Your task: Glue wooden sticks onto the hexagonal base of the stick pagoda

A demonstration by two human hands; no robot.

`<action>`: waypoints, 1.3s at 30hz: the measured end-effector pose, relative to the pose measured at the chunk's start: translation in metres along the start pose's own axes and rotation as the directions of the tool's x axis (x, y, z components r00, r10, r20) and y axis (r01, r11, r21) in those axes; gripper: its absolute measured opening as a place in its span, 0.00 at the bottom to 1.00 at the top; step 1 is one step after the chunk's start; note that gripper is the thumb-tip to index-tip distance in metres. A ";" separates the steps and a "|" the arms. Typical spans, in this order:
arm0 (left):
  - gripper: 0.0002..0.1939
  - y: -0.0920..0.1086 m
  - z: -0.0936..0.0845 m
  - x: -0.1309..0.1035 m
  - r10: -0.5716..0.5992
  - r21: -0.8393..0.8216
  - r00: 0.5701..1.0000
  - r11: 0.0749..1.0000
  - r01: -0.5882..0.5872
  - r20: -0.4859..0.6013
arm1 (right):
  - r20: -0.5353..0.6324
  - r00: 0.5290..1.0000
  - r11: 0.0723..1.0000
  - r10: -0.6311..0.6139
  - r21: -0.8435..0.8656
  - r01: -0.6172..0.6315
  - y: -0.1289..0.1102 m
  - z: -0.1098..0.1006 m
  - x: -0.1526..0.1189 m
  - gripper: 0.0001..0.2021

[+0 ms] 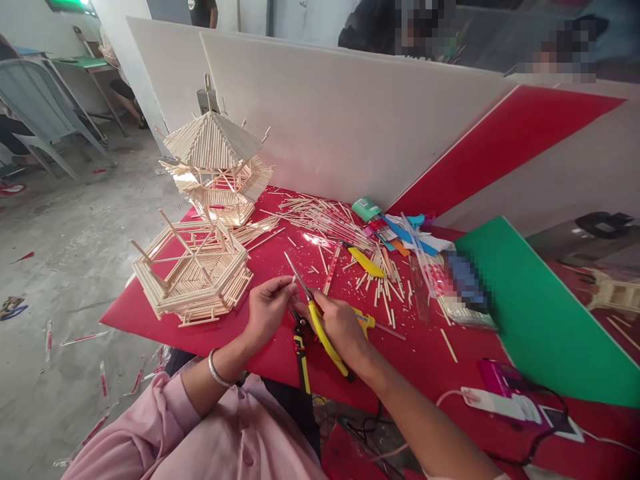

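My right hand is wrapped round a long yellow-handled tool whose thin metal tip points up and to the left. Close beside its metal part, my left hand pinches something small and pale at the fingertips, too small to name. Black-and-yellow pliers lie below the two hands at the table's front edge. Part of a yellow glue gun shows behind my right wrist. To the left of my hands stands an open, many-sided frame of wooden sticks.
A tiered stick pagoda stands at the back left of the red table. Loose sticks, a yellow cutter and packets lie behind my hands. A green board, cables and a power bank are at right.
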State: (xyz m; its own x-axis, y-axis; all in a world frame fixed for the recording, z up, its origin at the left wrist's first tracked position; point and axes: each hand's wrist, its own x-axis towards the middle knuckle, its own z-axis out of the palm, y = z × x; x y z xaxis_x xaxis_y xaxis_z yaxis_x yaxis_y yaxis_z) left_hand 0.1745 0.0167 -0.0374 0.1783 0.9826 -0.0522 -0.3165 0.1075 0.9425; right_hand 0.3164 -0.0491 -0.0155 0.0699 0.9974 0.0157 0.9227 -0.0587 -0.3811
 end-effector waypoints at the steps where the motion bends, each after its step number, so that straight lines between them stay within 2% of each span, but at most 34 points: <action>1: 0.17 -0.001 0.000 0.002 -0.007 -0.004 1.000 1.000 0.007 0.006 | 0.011 1.000 1.000 0.009 0.005 -0.009 0.002 -0.001 0.001 0.19; 7: 0.16 -0.002 -0.005 0.004 -0.007 0.045 0.996 0.999 0.003 0.090 | 0.028 0.997 0.994 -0.073 0.086 0.070 0.009 -0.010 -0.004 0.25; 12: 0.16 0.002 -0.008 0.001 0.033 0.117 0.982 0.992 -0.056 0.186 | 0.050 0.995 0.995 -0.083 0.056 0.081 0.009 -0.014 -0.009 0.25; 17: 0.17 0.008 -0.011 0.000 0.045 0.153 0.975 0.985 -0.080 0.217 | 0.043 0.994 0.995 -0.099 0.032 0.098 0.007 -0.018 -0.012 0.26; 21: 0.19 0.011 -0.010 -0.003 0.025 0.143 0.978 0.988 -0.056 0.209 | 0.035 0.998 0.999 -0.047 0.025 0.046 0.008 -0.018 -0.012 0.27; 24: 0.21 0.012 -0.010 -0.005 -0.025 0.120 0.977 0.993 -0.001 0.211 | 0.019 0.999 0.998 0.047 0.045 -0.048 0.010 -0.021 -0.002 0.29; 28: 0.21 0.021 -0.013 -0.015 -0.094 0.134 0.961 0.989 0.061 0.260 | 0.047 0.983 0.978 0.178 -0.122 -0.171 0.013 -0.023 0.028 0.31; 30: 0.20 0.037 -0.018 -0.026 -0.098 0.157 0.943 0.986 0.050 0.318 | 0.103 0.973 0.958 0.205 -0.224 -0.178 0.015 -0.016 0.048 0.29; 32: 0.16 0.066 -0.026 -0.040 -0.080 0.203 0.909 0.979 -0.006 0.409 | 0.139 0.967 0.944 0.213 -0.284 -0.167 0.017 -0.004 0.068 0.28; 34: 0.10 0.108 -0.039 -0.052 -0.041 0.284 0.867 0.952 -0.118 0.496 | 0.154 0.966 0.939 0.206 -0.311 -0.151 0.019 0.009 0.084 0.28; 36: 0.07 0.156 -0.060 -0.058 0.002 0.374 0.848 0.897 -0.236 0.530 | 0.170 0.965 0.933 0.198 -0.336 -0.132 0.022 0.020 0.096 0.28; 37: 0.04 0.179 -0.072 -0.057 0.030 0.410 0.846 0.865 -0.289 0.532 | 0.180 0.965 0.930 0.193 -0.347 -0.122 0.023 0.023 0.100 0.28; 38: 0.03 0.199 -0.086 -0.051 0.041 0.450 0.870 0.844 -0.294 0.491 | 0.189 0.963 0.927 0.191 -0.358 -0.113 0.024 0.025 0.103 0.27; 39: 0.05 0.216 -0.100 -0.042 0.103 0.470 0.912 0.831 -0.298 0.396 | 0.199 0.961 0.923 0.190 -0.369 -0.106 0.024 0.025 0.105 0.27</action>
State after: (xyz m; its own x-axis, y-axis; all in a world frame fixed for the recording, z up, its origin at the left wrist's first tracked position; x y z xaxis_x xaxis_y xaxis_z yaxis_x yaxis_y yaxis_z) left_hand 0.0056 0.0137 0.1354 0.4989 0.8477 0.1803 0.1219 -0.2745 0.9538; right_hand 0.3364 0.0551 -0.0463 0.1670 0.9560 -0.2411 0.9845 -0.1750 -0.0120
